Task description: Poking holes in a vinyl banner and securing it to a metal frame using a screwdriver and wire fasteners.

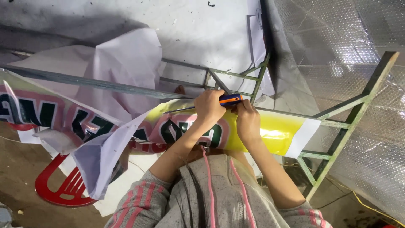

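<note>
Grip: the left hand (209, 106) is wrapped tight around a screwdriver (211, 104) with a blue-and-orange handle; the right hand (247, 120) presses closed fingers on the banner beside it.
Tool: its shaft points left along the frame's top rail.
Banner: a glossy yellow printed banner (274, 131) lies stretched over the green metal frame (337, 122) at right; its left part hangs crumpled and loose.
Progress: seemingly partway, right end taut, left unfixed.
Beyond: a red plastic chair (55, 185), white wall, bubble-foil sheeting (337, 46).
</note>
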